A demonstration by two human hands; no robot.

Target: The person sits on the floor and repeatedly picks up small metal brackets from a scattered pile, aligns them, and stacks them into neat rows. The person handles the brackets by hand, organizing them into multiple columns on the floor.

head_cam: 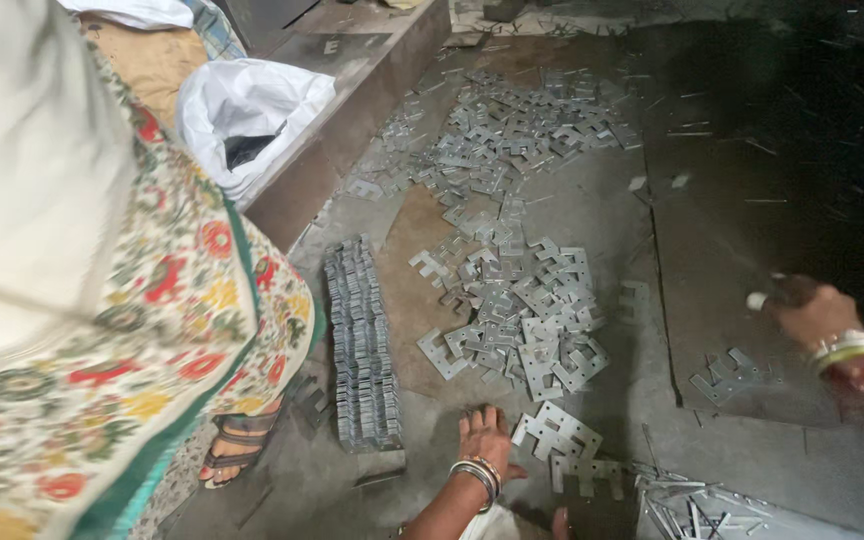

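Sorting stamped metal plates: the left hand [482, 432] rests flat and open on the floor, gripping nothing, with 1 loose plate [558, 433] just to its right and the stacked row [360, 345] just to its left. The right hand [808, 310] pinches a small white piece [757, 300]. The plate still needs picking up, I judge

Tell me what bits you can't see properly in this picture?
Head view:
- Left hand: fingertips pressed flat on the dark floor, no grip visible.
- Right hand: motion-blurred; the small white thing at its fingertips is unidentifiable.
- Stacked metal plates: too tightly packed to count.
- Floor's right side: lost in shadow.
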